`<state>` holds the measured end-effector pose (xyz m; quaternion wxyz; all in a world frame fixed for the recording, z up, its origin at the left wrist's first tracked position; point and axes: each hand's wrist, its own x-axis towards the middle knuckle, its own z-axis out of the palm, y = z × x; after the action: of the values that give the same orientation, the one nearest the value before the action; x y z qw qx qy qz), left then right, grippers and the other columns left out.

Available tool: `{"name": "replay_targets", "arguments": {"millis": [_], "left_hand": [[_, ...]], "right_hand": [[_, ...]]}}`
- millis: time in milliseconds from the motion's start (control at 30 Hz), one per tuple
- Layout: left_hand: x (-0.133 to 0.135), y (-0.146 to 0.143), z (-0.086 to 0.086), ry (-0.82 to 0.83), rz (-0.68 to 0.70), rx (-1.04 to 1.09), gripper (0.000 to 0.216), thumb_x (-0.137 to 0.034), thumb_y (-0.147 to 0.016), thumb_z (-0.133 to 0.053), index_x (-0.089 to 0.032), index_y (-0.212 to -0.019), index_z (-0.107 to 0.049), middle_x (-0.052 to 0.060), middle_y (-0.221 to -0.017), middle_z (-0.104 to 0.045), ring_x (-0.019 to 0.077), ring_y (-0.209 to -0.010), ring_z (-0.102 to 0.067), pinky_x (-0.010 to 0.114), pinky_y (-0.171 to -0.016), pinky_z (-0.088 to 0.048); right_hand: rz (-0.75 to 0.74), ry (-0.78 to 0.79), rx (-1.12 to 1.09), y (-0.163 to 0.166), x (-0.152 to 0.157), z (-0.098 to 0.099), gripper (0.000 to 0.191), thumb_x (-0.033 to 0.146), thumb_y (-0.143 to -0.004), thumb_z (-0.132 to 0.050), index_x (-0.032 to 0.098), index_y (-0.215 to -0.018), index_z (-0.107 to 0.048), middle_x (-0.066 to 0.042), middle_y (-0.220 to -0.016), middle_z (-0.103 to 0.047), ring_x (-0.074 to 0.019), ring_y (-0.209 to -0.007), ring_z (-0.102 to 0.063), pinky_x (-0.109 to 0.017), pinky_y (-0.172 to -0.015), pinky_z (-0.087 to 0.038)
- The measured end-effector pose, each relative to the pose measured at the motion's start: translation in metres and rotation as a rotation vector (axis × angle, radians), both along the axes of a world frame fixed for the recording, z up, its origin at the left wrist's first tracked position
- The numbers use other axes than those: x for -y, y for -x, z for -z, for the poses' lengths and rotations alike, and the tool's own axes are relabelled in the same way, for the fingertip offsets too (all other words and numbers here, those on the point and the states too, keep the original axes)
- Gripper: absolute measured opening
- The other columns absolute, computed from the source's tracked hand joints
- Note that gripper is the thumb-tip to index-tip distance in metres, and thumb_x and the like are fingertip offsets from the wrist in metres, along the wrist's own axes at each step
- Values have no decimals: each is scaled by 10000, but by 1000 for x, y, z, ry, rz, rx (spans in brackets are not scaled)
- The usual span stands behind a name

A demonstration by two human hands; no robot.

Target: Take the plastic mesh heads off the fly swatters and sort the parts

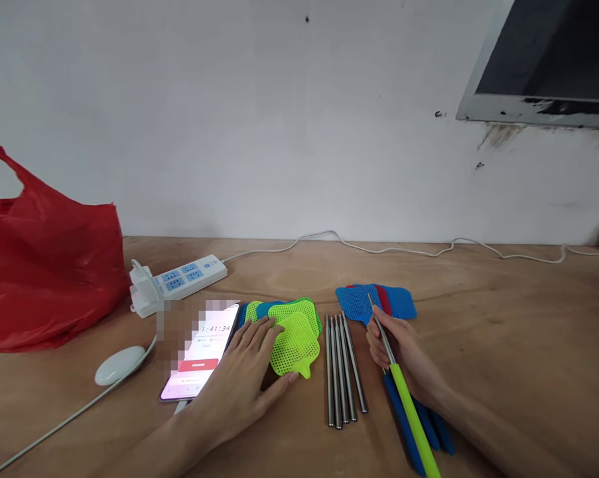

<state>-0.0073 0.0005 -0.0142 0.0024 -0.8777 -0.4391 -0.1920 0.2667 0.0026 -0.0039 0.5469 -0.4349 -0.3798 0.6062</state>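
Observation:
My left hand [252, 355] lies palm down with its fingers stretched out. Its fingertips reach over a fanned pile of perforated fly swatter heads, the top one yellow-green [298, 345], with green and blue ones beneath. My right hand [401, 342] pinches the metal rod of a fly swatter handle [412, 408] with a yellow-green grip; the rod's thin tip points up and away. Blue handles [402, 421] lie under and beside it, partly hidden by my right hand and forearm. Several bare steel rods [339, 372] lie side by side between my hands. Beyond my right hand are blue and red swatter heads [399, 302].
A lit phone [207, 352] showing a timer is by my left wrist. Behind it sits a white power strip [180, 285] with a plug, its cord running along the wall. A white mouse-shaped object [120, 365] and a red plastic bag [50, 265] are at left.

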Motion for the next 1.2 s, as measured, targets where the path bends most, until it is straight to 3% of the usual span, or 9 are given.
{"name": "replay_targets", "arguments": {"millis": [167,333,467,633,800,933,1200], "left_hand": [[0,-1,-2,36,9,59,570,-560,-902,-616,-192,-1314,-473,161,-1309,-589,385,-1225,-545,596,-1004,-465],[1,-1,-5,74,-17,166,591,-584,-918,-591,-233,-1347,-387,146,-1331,-549,366,-1210,-554,548,-954,-509],[2,-1,-7,89,-19,224,557,-565,-937,-568,-249,-1345,-358,138,-1312,-549,358,-1201,-554,528,-928,-521],[3,-3,-9,110,-48,247,539,-559,-933,-571,-236,-1323,-386,135,-1281,-559,359,-1185,-557,533,-920,-518],[5,-4,-6,139,-70,268,556,-571,-907,-598,-244,-1320,-421,126,-1294,-563,362,-1170,-568,527,-898,-530],[7,-4,-5,151,-71,276,562,-561,-913,-594,-262,-1347,-400,128,-1323,-548,357,-1138,-585,528,-882,-533],[9,-6,-4,101,-89,245,631,-597,-891,-613,-249,-1351,-356,140,-1332,-536,381,-1190,-546,567,-921,-500]], "right_hand": [[-45,-7,-11,-1,-4,3,502,591,-771,-722,200,-573,-476,87,-425,-368,-53,-357,-270,-188,-348,-240],[-265,57,29,-5,-6,9,537,676,-808,-615,231,-584,-415,119,-334,-305,-46,-277,-145,-186,-286,-133],[-499,139,135,-5,1,10,495,642,-858,-569,207,-625,-526,107,-306,-362,-53,-252,-178,-186,-276,-153],[-704,74,191,-4,11,4,460,484,-889,-559,137,-611,-678,53,-360,-467,-50,-264,-275,-216,-307,-132],[-824,1,261,-3,14,-6,395,423,-924,-559,104,-890,-790,72,-403,-449,-53,-329,-279,-220,-382,-192],[-869,-45,322,-3,14,-9,444,484,-937,-562,105,-989,-787,78,-426,-440,-49,-351,-276,-216,-403,-210],[-837,-61,336,-2,14,-4,465,518,-933,-562,117,-994,-788,71,-435,-449,-45,-353,-284,-207,-405,-222]]}}
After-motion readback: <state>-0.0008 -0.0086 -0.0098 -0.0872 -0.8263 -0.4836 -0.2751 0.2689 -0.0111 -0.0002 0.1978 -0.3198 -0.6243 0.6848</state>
